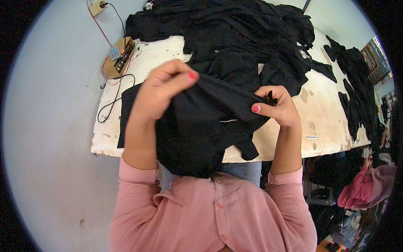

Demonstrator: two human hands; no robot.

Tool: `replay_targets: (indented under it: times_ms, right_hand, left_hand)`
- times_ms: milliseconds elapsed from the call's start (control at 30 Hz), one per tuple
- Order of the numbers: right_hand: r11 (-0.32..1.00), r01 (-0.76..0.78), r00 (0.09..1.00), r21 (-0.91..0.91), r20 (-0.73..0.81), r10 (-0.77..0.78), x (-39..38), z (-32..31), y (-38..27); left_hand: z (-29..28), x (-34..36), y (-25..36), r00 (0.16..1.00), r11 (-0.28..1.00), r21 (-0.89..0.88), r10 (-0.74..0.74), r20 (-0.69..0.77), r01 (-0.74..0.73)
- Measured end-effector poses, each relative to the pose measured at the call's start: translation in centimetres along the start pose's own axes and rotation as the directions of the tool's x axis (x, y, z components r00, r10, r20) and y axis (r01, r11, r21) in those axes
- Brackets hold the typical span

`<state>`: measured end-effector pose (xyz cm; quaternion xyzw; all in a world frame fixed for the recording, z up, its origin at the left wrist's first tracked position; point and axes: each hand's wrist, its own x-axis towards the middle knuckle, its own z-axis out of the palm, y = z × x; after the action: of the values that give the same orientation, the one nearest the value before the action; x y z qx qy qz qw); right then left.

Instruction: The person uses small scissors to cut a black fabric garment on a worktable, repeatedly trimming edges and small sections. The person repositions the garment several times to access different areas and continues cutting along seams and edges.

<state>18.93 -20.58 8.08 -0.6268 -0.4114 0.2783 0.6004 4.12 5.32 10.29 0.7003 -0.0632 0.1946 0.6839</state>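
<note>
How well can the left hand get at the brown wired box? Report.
Likely yes, after releasing: the left hand pinches black fabric, but the brown wired box sits uncovered ahead to its left, nothing visibly blocking.

The left hand point(161, 89) and right hand point(279, 108) pinch a black cloth point(197, 122), its upper edge drawn taut between them above the pale, stained worktop point(323, 115); a small dark object point(270, 99) shows at the right fingers. Beyond lies a heap of black fabric point(247, 25), with a brown box point(113, 65) and wires to its left.
</note>
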Motion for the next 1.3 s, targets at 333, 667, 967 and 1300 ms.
replay_targets:
  times_ms: [333, 667, 967, 1300]
  right_hand:
    - [0.984, 0.102, 0.962, -0.146, -0.236, -0.135, -0.6, -3.2, -0.9]
    - [0.973, 0.161, 0.921, -0.166, -0.329, -0.209, -2.8, -7.5, -2.3]
    - [0.956, 0.191, 0.971, -0.224, -0.097, -0.217, 1.4, -0.6, -3.1]
    - [0.962, 0.024, 1.000, -0.273, -0.011, -0.028, 1.2, -2.0, -3.4]
  left_hand:
    - [-7.4, -1.1, 2.2, 0.904, 0.993, 0.068, 0.115, -0.412, -0.095]
    - [-13.4, -1.5, 2.6, 0.875, 0.989, 0.067, 0.151, -0.461, -0.135]
    - [-3.7, 0.6, 1.6, 0.863, 0.467, 0.866, 0.348, -0.365, 0.177]
    - [2.0, 0.1, 0.9, 0.990, 0.935, 0.350, 0.004, 0.138, -0.052]
